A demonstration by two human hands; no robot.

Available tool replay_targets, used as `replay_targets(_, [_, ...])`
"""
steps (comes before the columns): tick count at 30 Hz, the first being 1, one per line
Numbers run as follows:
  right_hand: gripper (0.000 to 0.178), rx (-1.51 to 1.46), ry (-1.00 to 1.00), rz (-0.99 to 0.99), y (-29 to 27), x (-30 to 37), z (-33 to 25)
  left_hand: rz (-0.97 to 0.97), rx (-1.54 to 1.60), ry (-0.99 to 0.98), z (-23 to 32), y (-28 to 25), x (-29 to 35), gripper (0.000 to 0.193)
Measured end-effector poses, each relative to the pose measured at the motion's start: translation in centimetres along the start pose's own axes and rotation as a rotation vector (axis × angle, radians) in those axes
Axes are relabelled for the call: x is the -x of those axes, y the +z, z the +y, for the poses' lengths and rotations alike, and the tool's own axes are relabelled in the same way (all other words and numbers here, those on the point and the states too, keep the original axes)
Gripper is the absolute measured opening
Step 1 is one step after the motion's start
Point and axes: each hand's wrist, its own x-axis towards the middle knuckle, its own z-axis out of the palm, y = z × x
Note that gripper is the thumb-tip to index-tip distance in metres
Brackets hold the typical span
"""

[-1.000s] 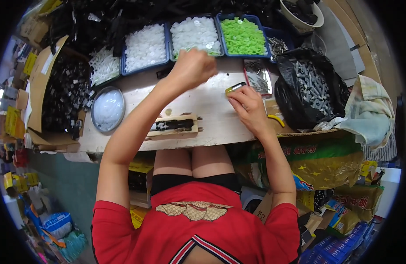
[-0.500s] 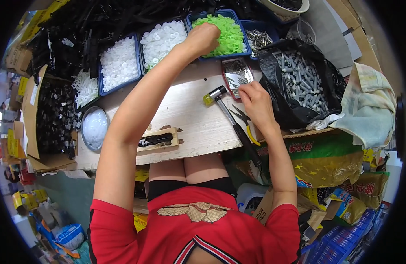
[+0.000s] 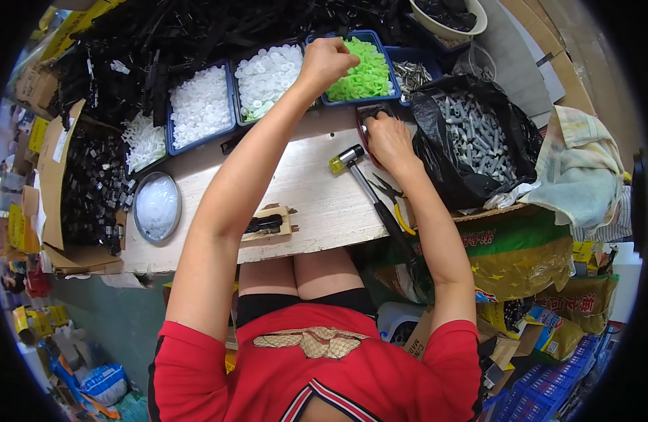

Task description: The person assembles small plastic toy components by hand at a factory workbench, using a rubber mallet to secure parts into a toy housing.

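My left hand is over the left side of a blue tray heaped with bright green plastic pieces. Its fingertips are pinched together, and what they hold is too small to make out. My right hand reaches into the small red tray in front of the green pieces. The fingers there are curled together and partly hidden, with a dark patch around the tips. A wooden block holding a black part lies near the table edge, partly behind my left forearm.
A hammer and yellow-handled pliers lie beside my right forearm. White pieces fill trays at the left; a round dish stands nearer. At the right, a black bag holds grey parts. Black parts fill a carton.
My right hand has moved up and left, deeper into the red tray, covering the metal pins seen there. My left hand stays over the green pieces. The whole view has shifted slightly.
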Motion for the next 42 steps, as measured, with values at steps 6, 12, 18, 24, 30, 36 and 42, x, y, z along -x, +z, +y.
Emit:
replay_targets(6, [0.012,0.046,-0.008,-0.047,-0.5,0.2,-0.5,0.028,0.708,-0.235,1.1,-2.0,1.4,0.006])
replay_targets(12, [0.014,0.032,0.015,-0.001,-0.4,1.5,0.7,-0.123,0.954,-0.258,1.9,-6.0,8.0,0.013])
replay_targets(18, [0.014,0.092,0.093,-0.019,0.3,2.2,1.8,-0.189,1.178,-0.320,0.6,-9.7,18.8,0.025])
replay_targets(24, [0.015,0.171,0.057,-0.037,-0.2,2.1,1.6,-0.128,1.231,-0.441,-1.0,-11.4,25.8,0.022])
replay_targets(30, [0.013,0.123,0.027,-0.072,-1.1,2.6,0.3,-0.124,1.289,-0.440,-1.6,-12.3,28.5,0.025])
replay_targets(36, [0.011,0.154,0.044,-0.117,-0.5,2.3,0.7,-0.076,1.316,-0.434,-1.6,-12.2,29.7,0.025])
replay_targets(42, [0.011,0.022,0.040,0.061,-1.2,2.8,1.6,-0.100,1.357,-0.457,-2.1,-12.3,30.6,0.024])
